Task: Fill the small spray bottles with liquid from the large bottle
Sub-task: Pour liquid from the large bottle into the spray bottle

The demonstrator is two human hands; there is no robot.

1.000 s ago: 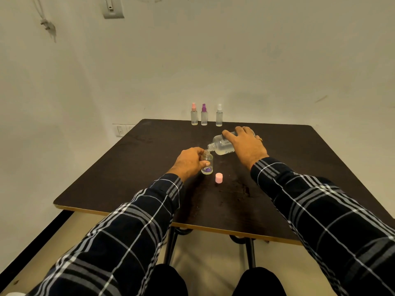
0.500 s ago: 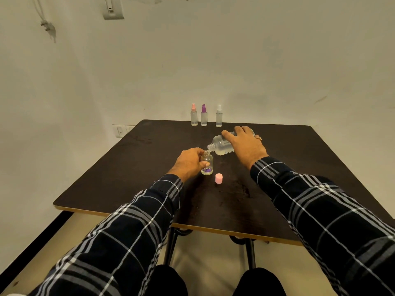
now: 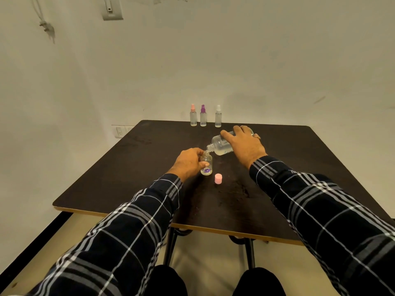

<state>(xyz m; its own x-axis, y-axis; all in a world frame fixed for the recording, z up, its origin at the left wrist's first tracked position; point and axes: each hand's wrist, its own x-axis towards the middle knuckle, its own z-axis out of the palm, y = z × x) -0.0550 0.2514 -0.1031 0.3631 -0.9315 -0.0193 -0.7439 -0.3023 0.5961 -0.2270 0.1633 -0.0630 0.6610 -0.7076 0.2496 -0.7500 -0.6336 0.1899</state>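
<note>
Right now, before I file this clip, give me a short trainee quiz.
1. True or false: the right hand tilts the large bottle, neck over the mouth of the small bottle held by the left hand.
2. The pink cap lies: A) on the small bottle B) on the table beside it C) at the far edge.
3. How many capped spray bottles stand at the far edge?
Key: 1 true; 2 B; 3 three.

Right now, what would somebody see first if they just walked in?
In the middle of the dark wooden table, the right hand tips a large clear plastic bottle over a small clear flowered bottle, which the left hand holds upright. A small pink round cap stands beside it. Three small clear spray bottles line the far edge.
</note>
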